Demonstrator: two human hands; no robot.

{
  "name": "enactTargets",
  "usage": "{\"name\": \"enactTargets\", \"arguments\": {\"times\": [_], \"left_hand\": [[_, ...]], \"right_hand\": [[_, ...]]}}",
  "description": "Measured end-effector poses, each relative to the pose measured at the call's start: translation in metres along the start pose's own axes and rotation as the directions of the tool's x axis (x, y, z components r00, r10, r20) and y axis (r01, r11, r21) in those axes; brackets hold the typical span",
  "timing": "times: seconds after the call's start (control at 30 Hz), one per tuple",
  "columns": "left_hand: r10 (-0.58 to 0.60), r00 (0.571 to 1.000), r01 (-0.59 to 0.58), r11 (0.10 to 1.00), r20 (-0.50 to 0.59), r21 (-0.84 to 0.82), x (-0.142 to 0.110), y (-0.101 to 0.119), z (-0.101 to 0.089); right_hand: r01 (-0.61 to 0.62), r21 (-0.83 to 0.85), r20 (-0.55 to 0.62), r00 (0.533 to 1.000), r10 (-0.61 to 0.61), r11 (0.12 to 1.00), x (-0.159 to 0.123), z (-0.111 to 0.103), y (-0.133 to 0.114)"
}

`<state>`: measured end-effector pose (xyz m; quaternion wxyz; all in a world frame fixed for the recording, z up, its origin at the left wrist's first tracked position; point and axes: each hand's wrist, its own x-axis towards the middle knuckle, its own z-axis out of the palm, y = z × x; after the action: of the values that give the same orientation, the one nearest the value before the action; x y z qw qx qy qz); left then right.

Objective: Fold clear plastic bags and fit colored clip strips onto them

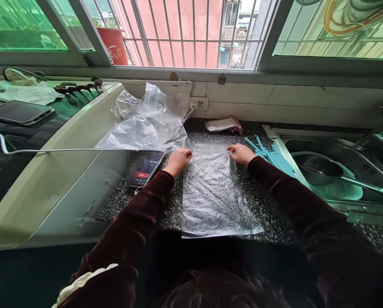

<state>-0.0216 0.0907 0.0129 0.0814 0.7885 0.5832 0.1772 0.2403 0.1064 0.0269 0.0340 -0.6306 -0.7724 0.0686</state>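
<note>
A clear plastic bag (pixel 213 196) lies spread over the speckled dark countertop (pixel 172 211), its near edge reaching the counter's front. My left hand (pixel 179 161) pinches the bag's far left corner. At the far right corner, my right hand (pixel 241 154) has its fingers closed on the same bag. Beside my left wrist rests a phone (pixel 146 169) with a lit screen. A crumpled heap of clear plastic (pixel 149 122) sits behind my left hand. Several flat turquoise strips (pixel 273 156) lie just beyond my right wrist.
A sink (pixel 310 143) holding a pan (pixel 319 164) is at the right. A small flat packet (pixel 223 124) lies by the tiled wall. At left stands a cream-sided appliance (pixel 59 149), crossed by a white cable (pixel 69 150) leading toward the wall socket (pixel 200 104).
</note>
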Motion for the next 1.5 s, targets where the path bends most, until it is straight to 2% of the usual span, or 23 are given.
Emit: {"name": "enactTargets", "arguments": {"times": [0.1, 0.2, 0.27, 0.4, 0.47, 0.5, 0.57, 0.6, 0.63, 0.7, 0.77, 0.93, 1.0, 1.1, 1.33, 1.4, 1.5], "left_hand": [[-0.159, 0.987, 0.153, 0.946, 0.002, -0.285, 0.006, -0.005, 0.006], [-0.359, 0.929, 0.353, 0.783, 0.091, -0.513, 0.01, -0.01, 0.01], [-0.425, 0.897, 0.417, 0.721, 0.122, -0.553, 0.013, -0.013, 0.009], [-0.454, 0.889, 0.413, 0.751, 0.05, -0.516, 0.014, -0.013, 0.002], [-0.412, 0.91, 0.349, 0.824, -0.05, -0.446, 0.006, -0.007, -0.002], [-0.317, 0.939, 0.26, 0.907, -0.132, -0.33, -0.001, -0.003, -0.003], [-0.207, 0.966, 0.163, 0.953, -0.155, -0.256, -0.02, 0.009, -0.002], [-0.062, 0.988, 0.037, 0.985, -0.141, -0.171, -0.033, 0.015, 0.0], [0.082, 0.991, -0.093, 0.99, -0.108, -0.105, -0.046, 0.022, 0.003], [0.299, 0.954, -0.3, 0.953, -0.038, -0.036, -0.074, 0.033, 0.012], [0.379, 0.925, -0.379, 0.925, -0.009, 0.013, -0.097, 0.041, 0.022], [0.395, 0.917, -0.398, 0.915, 0.06, 0.063, -0.124, 0.047, 0.038], [0.393, 0.918, -0.396, 0.916, 0.057, 0.065, -0.128, 0.046, 0.042], [0.397, 0.916, -0.4, 0.915, 0.053, 0.063, -0.134, 0.045, 0.047], [0.392, 0.914, -0.399, 0.915, 0.101, 0.06, -0.138, 0.047, 0.047], [0.377, 0.919, -0.386, 0.92, 0.112, 0.071, -0.135, 0.044, 0.042], [0.34, 0.928, -0.357, 0.929, 0.154, 0.098, -0.128, 0.037, 0.034]], "right_hand": [[-0.027, 0.02, 0.03, 0.999, 0.026, 0.999, 0.02, 0.009, 0.003], [-0.05, 0.03, 0.033, 0.998, 0.049, 0.998, 0.029, 0.014, 0.007], [-0.061, 0.033, 0.027, 0.998, 0.06, 0.998, 0.032, 0.015, 0.009], [-0.073, 0.039, 0.023, 0.997, 0.073, 0.997, 0.034, 0.016, 0.013], [-0.075, 0.045, 0.026, 0.997, 0.074, 0.996, 0.034, 0.015, 0.015], [-0.075, 0.048, 0.031, 0.997, 0.073, 0.996, 0.035, 0.013, 0.016], [-0.067, 0.058, 0.042, 0.997, 0.065, 0.996, 0.037, 0.008, 0.015], [-0.057, 0.065, 0.043, 0.998, 0.054, 0.996, 0.038, 0.004, 0.012], [-0.039, 0.076, 0.04, 0.999, 0.036, 0.996, 0.04, 0.001, 0.008], [0.019, 0.106, 0.023, 1.0, -0.021, 0.994, 0.046, -0.002, -0.008], [0.11, 0.15, 0.03, 0.993, -0.116, 0.983, 0.054, -0.001, -0.032], [0.249, 0.226, 0.095, 0.957, -0.275, 0.942, 0.073, 0.015, -0.099], [0.277, 0.24, 0.116, 0.943, -0.311, 0.93, 0.077, 0.018, -0.114], [0.297, 0.249, 0.144, 0.93, -0.339, 0.922, 0.079, 0.017, -0.125], [0.289, 0.203, 0.102, 0.944, -0.314, 0.936, 0.083, 0.012, -0.128], [0.268, 0.167, 0.075, 0.956, -0.284, 0.949, 0.085, 0.007, -0.115], [0.208, 0.094, 0.072, 0.974, -0.215, 0.974, 0.085, -0.006, -0.078]]}}
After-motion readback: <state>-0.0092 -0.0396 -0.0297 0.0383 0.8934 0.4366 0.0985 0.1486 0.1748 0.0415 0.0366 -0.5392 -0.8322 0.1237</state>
